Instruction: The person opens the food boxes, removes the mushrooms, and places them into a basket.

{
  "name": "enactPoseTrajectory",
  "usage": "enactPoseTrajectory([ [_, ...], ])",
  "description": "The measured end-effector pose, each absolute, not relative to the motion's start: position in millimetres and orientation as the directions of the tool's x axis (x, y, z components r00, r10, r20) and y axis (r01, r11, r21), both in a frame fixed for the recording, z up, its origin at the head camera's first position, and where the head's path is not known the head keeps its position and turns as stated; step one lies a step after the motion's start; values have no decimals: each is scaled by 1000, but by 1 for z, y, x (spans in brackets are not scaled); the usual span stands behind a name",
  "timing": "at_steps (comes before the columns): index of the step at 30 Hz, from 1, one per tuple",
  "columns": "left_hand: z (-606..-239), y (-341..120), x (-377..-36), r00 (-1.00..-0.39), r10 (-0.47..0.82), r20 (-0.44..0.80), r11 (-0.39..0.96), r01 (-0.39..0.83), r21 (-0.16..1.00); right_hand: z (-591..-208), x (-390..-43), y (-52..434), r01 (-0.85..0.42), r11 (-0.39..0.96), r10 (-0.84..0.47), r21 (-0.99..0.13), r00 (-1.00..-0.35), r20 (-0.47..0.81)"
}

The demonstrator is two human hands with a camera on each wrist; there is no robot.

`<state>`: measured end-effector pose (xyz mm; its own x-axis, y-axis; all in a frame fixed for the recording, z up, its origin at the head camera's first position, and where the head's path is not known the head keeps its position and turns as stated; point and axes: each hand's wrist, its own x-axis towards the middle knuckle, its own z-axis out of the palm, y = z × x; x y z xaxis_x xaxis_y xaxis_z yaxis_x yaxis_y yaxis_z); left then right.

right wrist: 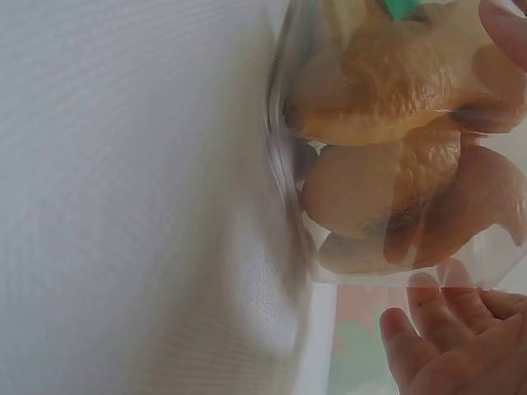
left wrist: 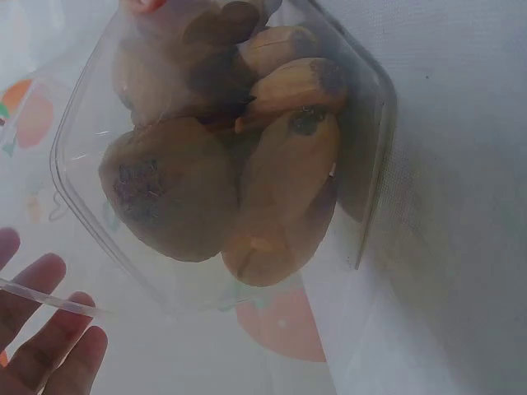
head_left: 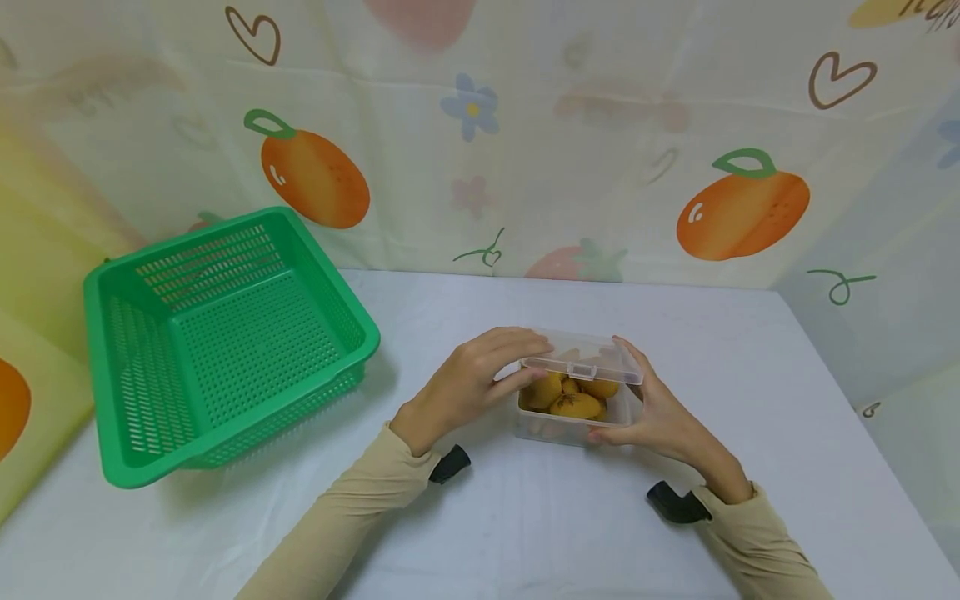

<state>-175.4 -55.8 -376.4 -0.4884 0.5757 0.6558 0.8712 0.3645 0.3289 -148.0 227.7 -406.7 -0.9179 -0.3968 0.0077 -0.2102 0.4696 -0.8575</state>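
A small clear plastic box [head_left: 555,430] stands on the table right of the middle, its lid [head_left: 603,357] tilted partly up at the front, with a clasp on the front edge. Inside lie several yellow fruits [head_left: 576,406], some with dark marks. My left hand [head_left: 472,371] holds the lid's left side, thumb at its front edge and fingers over its top. Around the box's right side, my right hand [head_left: 663,421] grips with the thumb low on the front and fingers behind. Through the clear plastic, both wrist views show the fruits [left wrist: 169,189] close up.
A green plastic basket [head_left: 352,362] with perforated walls stands to the left, nothing in it. White cloth covers the table [head_left: 480,533]. Behind it hangs a curtain [head_left: 585,183] printed with oranges, hearts and flowers. Black wrist mounts [head_left: 677,504] sit at both sleeves.
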Motion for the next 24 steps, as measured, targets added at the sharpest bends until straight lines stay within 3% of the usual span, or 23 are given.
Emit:
enactPoseTrajectory([
  [7, -376, -58, -177, -523, 507, 685, 377, 849, 369, -408, -149, 227, -268, 427, -427, -864, -902, 70],
  [13, -375, -59, -178, -580, 466, 668, 391, 812, 433, -405, -146, 226, -192, 469, -377, -862, -926, 1],
  [18, -375, -58, -178, -594, 441, 672, 394, 802, 450, -404, -145, 225, -134, 503, -337, -854, -940, -50],
  [24, -374, -59, -178, -610, 412, 677, 402, 789, 465, -408, -147, 225, -211, 443, -365, -871, -930, 40],
])
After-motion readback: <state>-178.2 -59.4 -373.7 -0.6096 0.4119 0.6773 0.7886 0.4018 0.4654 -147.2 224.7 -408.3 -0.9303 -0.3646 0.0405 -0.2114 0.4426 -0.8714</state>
